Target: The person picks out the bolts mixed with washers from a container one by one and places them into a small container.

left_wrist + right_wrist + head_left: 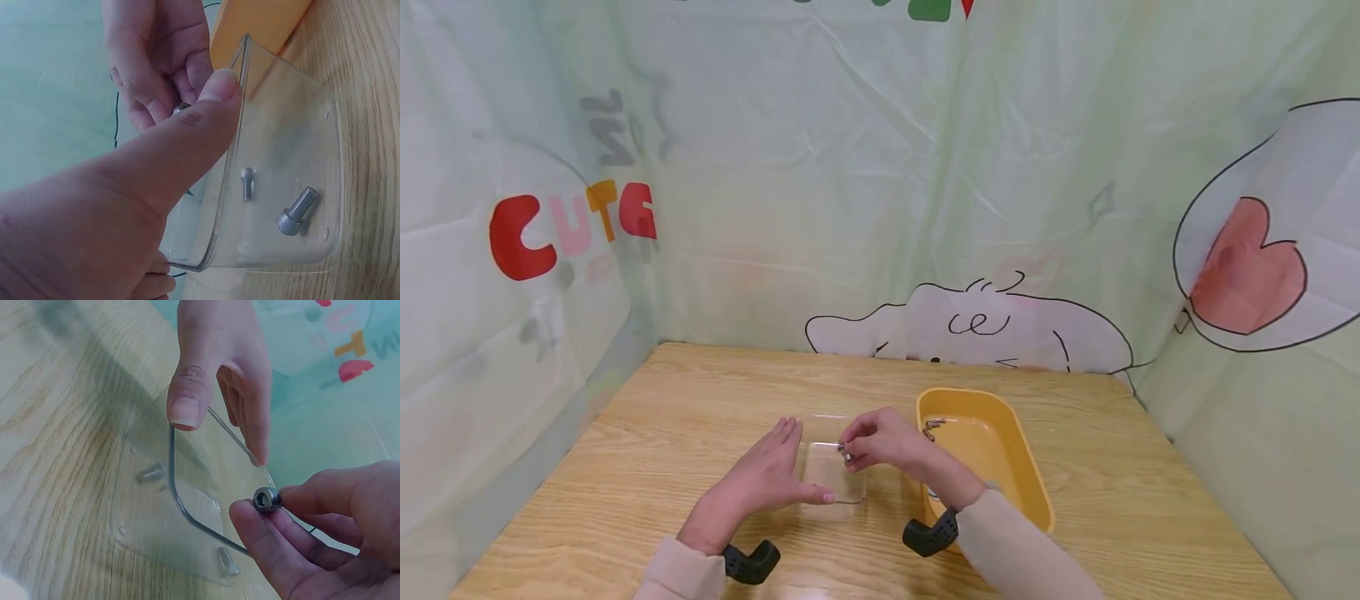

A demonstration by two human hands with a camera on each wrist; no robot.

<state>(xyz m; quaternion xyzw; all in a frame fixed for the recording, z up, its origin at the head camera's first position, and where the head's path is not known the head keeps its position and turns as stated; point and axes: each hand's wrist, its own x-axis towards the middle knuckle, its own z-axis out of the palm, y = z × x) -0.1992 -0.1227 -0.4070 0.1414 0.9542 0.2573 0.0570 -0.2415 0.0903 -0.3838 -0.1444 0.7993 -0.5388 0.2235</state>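
Note:
A clear plastic box point(837, 483) stands on the wooden table in front of me. My left hand point(763, 475) holds it across the top, thumb on the near rim and fingers at the far side. Just over the box, my right hand point(887, 442) pinches a metal socket head screw point(267, 499) between thumb and fingertips; its hex socket faces the right wrist camera. Through the box wall in the left wrist view, two more screws show inside, a larger one point(297, 211) and a smaller one point(247, 182), lying apart on the bottom.
To the right sits a yellow tray point(1028, 467), partly hidden under my right forearm. Several small metal screws point(933, 425) lie at its left side. A printed curtain point(820, 208) hangs behind the table and along both sides.

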